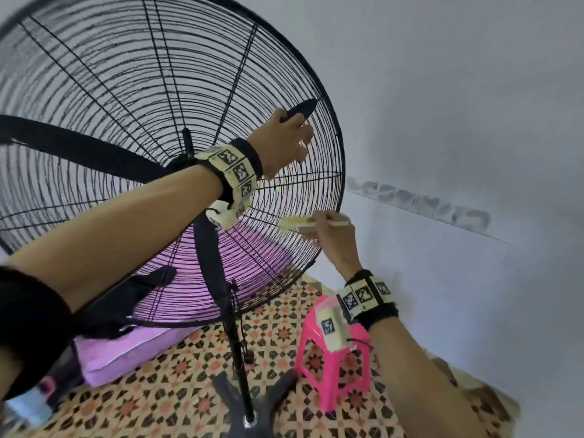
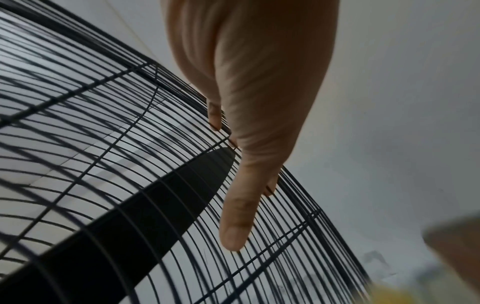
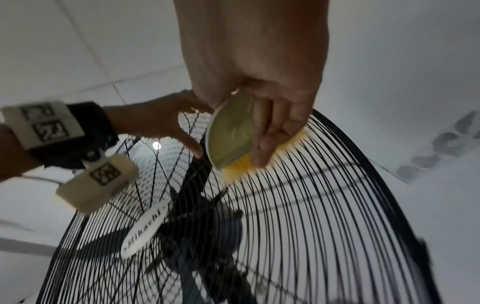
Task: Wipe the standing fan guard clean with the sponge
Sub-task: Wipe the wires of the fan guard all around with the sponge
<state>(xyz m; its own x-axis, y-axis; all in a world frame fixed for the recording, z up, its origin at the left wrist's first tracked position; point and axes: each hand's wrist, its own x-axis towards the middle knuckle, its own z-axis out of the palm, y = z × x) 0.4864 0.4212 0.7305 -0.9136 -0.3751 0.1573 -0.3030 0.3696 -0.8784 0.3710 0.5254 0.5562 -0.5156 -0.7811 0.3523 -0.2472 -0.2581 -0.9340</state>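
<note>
The black wire fan guard [image 1: 151, 99] fills the left of the head view, with dark blades behind it. My left hand [image 1: 289, 140] is high on its right side, fingers hooked through the wires [image 2: 215, 115] near the rim, thumb [image 2: 233, 226] lying along the outside. Lower on the right rim, my right hand [image 1: 335, 238] holds a yellow sponge [image 1: 295, 222] flat against the wires. In the right wrist view the sponge [image 3: 231, 135] shows its green scouring face, pinched between fingers [image 3: 270, 131] and thumb, its yellow side on the guard [image 3: 311, 205].
The fan's pole [image 1: 240, 358] runs down to a dark base [image 1: 252, 415] on a patterned floor. A pink plastic stool [image 1: 331, 352] stands just right of the pole, under my right wrist. A purple pad [image 1: 126, 349] lies behind the fan. A white wall [image 1: 458, 121] is close on the right.
</note>
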